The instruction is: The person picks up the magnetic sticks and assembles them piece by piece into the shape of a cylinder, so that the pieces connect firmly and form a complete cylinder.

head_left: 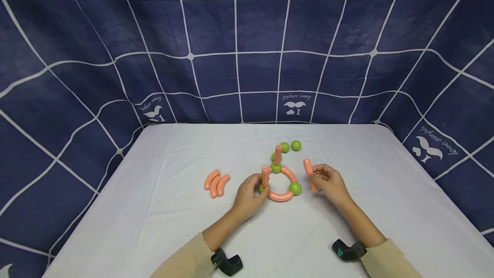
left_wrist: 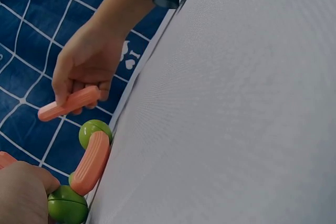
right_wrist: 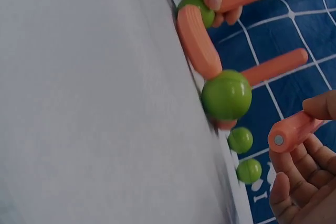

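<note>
Green balls and curved orange magnetic rods form a ring on the white table; its near curved rod [head_left: 281,197] and right ball [head_left: 295,188] show plainly. Straight rods stand upright on the left ball [right_wrist: 206,17] and the far ball [head_left: 275,167]. My left hand [head_left: 248,198] pinches the left ball, just under its upright rod [head_left: 265,176]. Off to the ring's right, my right hand [head_left: 329,183] holds a straight orange rod [head_left: 308,168] between thumb and fingers, apart from the ring. A grey metal disc shows at this rod's end in the right wrist view.
Several curved orange rods [head_left: 213,186] lie together left of the ring. Loose green balls [head_left: 296,145] sit behind it, one partly hidden by the far upright rod [head_left: 278,155]. A dark blue checked curtain [head_left: 258,72] hangs around the table [head_left: 173,226].
</note>
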### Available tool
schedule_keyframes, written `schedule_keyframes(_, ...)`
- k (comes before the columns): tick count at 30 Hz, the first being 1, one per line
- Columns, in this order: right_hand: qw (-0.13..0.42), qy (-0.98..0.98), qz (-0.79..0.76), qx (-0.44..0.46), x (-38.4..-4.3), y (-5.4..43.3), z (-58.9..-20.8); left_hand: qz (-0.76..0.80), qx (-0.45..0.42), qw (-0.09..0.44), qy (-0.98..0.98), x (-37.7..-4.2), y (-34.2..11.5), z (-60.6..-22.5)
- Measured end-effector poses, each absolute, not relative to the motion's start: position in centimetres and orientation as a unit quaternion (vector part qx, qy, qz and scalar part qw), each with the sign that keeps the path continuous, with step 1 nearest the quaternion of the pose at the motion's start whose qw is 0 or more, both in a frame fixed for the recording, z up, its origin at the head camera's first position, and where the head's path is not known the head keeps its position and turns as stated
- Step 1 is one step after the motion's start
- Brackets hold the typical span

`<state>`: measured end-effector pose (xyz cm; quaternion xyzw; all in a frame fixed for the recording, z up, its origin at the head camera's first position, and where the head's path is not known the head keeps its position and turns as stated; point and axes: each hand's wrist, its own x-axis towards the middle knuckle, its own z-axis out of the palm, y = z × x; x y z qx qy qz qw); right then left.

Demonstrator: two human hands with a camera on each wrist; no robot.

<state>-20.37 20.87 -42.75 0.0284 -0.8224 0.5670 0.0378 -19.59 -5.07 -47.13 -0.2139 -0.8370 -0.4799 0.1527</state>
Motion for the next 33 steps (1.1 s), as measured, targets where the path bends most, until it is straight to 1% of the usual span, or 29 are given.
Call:
schedule_keyframes(4, 0.038, -0.813, 0.579, 0.048, -20.0, 19.9, -42.1, -0.477, -0.215, 0.155, -0.838, -19.6, -5.2, -47.1)
schedule_keyframes(10, 0.058, -0.792, 0.603, 0.078, -19.8, 18.9, -41.5, -0.480, -0.213, 0.153, -0.838, -19.6, -5.2, -47.0)
schedule_keyframes(17, 0.110, -0.781, 0.598, 0.145, -19.7, 18.3, -41.7, -0.479, -0.213, 0.151, -0.838, -19.6, -5.2, -47.1)
schedule_keyframes(21, 0.134, -0.794, 0.569, 0.164, -19.6, 18.3, -41.9, -0.481, -0.212, 0.148, -0.838, -19.7, -5.1, -47.1)
schedule_keyframes(26, 0.144, -0.821, 0.528, 0.163, -19.0, 17.8, -41.6, -0.482, -0.211, 0.145, -0.838, -19.7, -5.1, -47.1)
schedule_keyframes(30, 0.146, -0.830, 0.513, 0.164, -19.3, 18.1, -42.5, -0.485, -0.214, 0.147, -0.835, -19.7, -5.1, -47.2)
schedule_keyframes(33, 0.134, -0.832, 0.512, 0.165, -19.7, 18.5, -43.4, -0.486, -0.214, 0.148, -0.834, -19.7, -5.1, -47.2)
